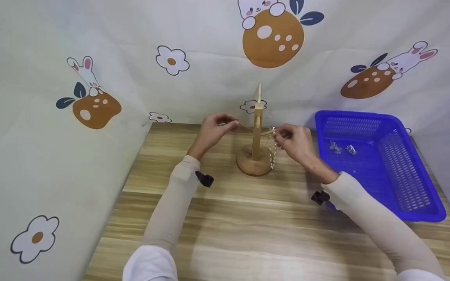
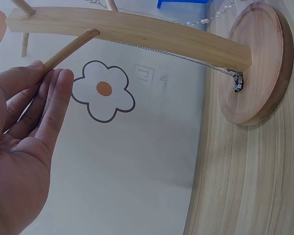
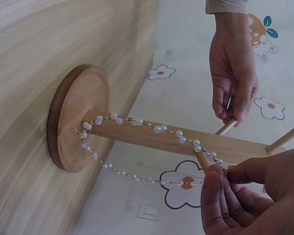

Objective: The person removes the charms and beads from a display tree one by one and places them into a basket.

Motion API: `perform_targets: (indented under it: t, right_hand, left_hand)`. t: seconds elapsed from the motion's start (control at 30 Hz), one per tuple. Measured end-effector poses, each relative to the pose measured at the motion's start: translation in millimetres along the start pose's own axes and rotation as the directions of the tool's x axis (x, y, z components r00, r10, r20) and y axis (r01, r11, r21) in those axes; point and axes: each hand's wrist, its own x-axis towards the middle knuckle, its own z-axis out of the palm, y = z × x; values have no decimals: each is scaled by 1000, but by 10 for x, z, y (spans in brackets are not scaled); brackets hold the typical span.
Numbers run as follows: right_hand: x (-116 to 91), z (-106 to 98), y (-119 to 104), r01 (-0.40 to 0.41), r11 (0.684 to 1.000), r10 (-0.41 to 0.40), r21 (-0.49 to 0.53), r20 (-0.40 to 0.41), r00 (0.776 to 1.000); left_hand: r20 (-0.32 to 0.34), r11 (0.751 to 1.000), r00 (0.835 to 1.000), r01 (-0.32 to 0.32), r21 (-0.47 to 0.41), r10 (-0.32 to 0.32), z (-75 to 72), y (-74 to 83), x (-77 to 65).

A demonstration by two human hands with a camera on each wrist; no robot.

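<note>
A wooden jewelry stand with an upright post (image 1: 257,142), side pegs and a round base (image 1: 254,167) stands on the table. My left hand (image 1: 215,130) pinches the end of a peg (image 2: 71,50) on the post's left side. On the right side, my right hand (image 1: 297,143) pinches a pearl necklace (image 3: 159,129) at the tip of another peg (image 3: 202,160). The necklace hangs in a long loop down to the base. A thin chain (image 2: 171,53) runs along the post, with a dark, shiny pendant (image 2: 238,81) near the base. My right fingers partly hide the peg tip.
A blue plastic basket (image 1: 440,203) stands to the right, with two small silvery jewelry pieces, one (image 1: 335,147) left of the other (image 1: 351,150). Printed cloth (image 1: 209,89) hangs right behind the stand. Further pegs (image 2: 24,45) stick out near the post's top.
</note>
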Motion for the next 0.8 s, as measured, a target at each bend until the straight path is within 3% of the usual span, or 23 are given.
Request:
perform_targets:
  t: [0.57,0.8]
  right_hand:
    - [52,-217,-25,11,1000,-10,26,-38,999]
    - [64,-311,-38,25,1000,-25,1,-57,998]
  left_hand:
    - [-3,999,1000,-4,44,4,-15,22,11]
    - [24,999,999,23,-47,-22,-7,18,-3]
